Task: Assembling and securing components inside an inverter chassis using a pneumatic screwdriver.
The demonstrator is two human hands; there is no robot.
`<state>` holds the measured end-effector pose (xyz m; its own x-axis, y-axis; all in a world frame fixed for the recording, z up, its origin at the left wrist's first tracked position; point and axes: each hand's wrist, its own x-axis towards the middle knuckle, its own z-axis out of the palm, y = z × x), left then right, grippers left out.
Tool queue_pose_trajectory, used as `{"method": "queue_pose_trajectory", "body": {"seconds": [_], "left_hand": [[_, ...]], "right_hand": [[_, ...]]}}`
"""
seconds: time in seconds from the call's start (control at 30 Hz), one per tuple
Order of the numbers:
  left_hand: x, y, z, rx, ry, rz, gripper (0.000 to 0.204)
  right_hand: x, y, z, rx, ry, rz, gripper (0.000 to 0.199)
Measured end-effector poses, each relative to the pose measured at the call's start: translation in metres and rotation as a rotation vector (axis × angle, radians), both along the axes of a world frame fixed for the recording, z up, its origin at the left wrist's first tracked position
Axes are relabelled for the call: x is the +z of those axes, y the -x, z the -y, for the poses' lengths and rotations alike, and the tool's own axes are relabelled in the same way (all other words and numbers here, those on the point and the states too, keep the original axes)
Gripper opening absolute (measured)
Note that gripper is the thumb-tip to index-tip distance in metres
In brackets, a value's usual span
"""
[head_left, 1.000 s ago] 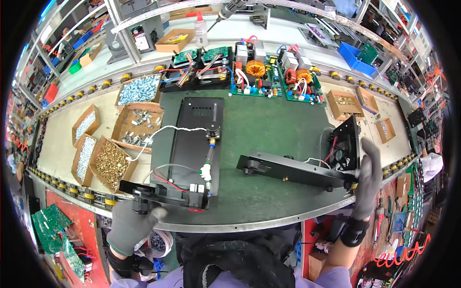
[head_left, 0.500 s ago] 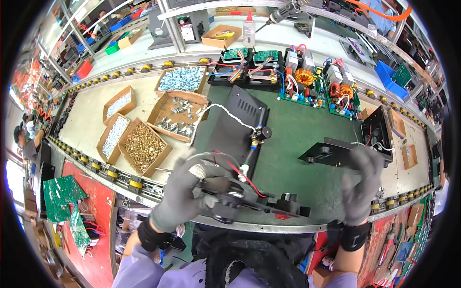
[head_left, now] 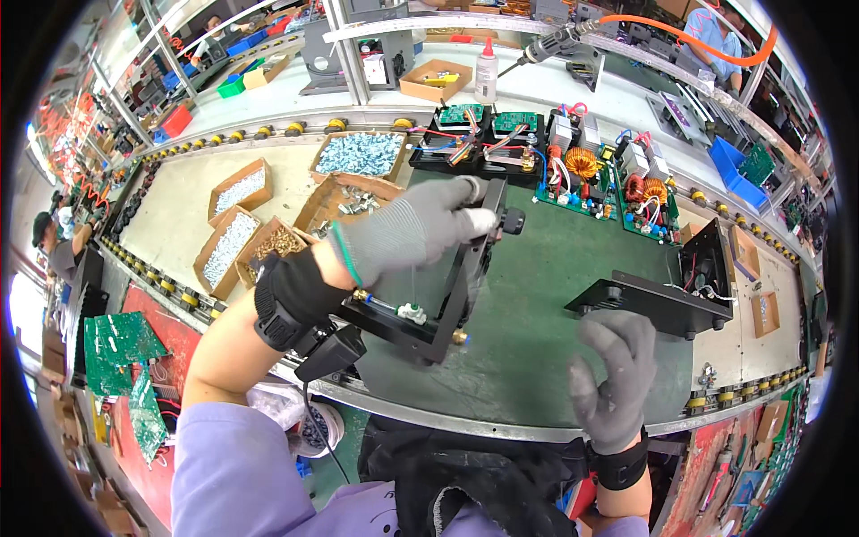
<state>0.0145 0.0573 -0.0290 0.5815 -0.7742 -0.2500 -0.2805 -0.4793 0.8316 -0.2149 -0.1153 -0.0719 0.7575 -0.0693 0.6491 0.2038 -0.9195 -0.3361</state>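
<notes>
My left hand (head_left: 416, 228), in a grey glove, reaches across a black metal panel (head_left: 438, 345) standing at the left middle of the green work mat. Its fingers are closed over the panel's far upper end. A white and green fitting (head_left: 412, 313), a brass fitting (head_left: 461, 338) and a black round knob (head_left: 513, 221) sit on this piece. My left hand and forearm hide part of it. My right hand (head_left: 617, 371), also gloved, hovers over the mat's near right, fingers apart and slightly bent, holding nothing. Beyond it stands a second black panel (head_left: 649, 306) joined to a black housing (head_left: 707, 255).
Cardboard trays of blue-white screws (head_left: 360, 154), white parts (head_left: 229, 249), brass parts (head_left: 276, 242) and metal clips (head_left: 358, 202) lie left. Circuit boards with copper coils (head_left: 582, 163) line the mat's far side. A power drill (head_left: 559, 42) hangs beyond, beside a bottle (head_left: 486, 73).
My left hand has gone from the near edge to farther away and right, onto the panel's far end. The panel part held near me has moved away. My right hand has come nearer and left.
</notes>
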Motion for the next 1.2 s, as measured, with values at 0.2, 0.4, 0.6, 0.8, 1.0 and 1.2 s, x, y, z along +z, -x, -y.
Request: {"method": "queue_pose_trajectory", "body": {"seconds": [0.2, 0.4, 0.6, 0.8, 1.0, 1.2], "left_hand": [[-0.013, -0.03, -0.032, -0.136, -0.081, 0.202, 0.031], [-0.057, -0.072, -0.038, -0.512, -0.471, 0.765, 0.038], [-0.067, -0.095, -0.036, -0.584, -0.631, 0.172, 0.031], [-0.064, -0.112, 0.014, -0.254, -0.382, -0.45, 0.036], [-0.065, -0.101, 0.061, -0.748, -0.778, 0.289, 0.081], [-0.053, -0.107, 0.051, -0.671, -0.574, 0.006, 0.089]], "right_hand": [[0.0, -0.042, -0.048, 0.151, 0.177, -0.122, 0.043], [-0.013, -0.094, -0.078, 0.071, 0.368, -0.352, 0.044], [-0.021, -0.078, -0.047, 0.144, 0.279, -0.383, 0.032], [-0.026, -0.057, -0.025, 0.201, 0.309, -0.313, 0.034], [-0.03, -0.059, -0.013, 0.209, 0.261, -0.333, 0.037], [-0.032, -0.06, -0.013, 0.215, 0.249, -0.293, 0.037]]}}
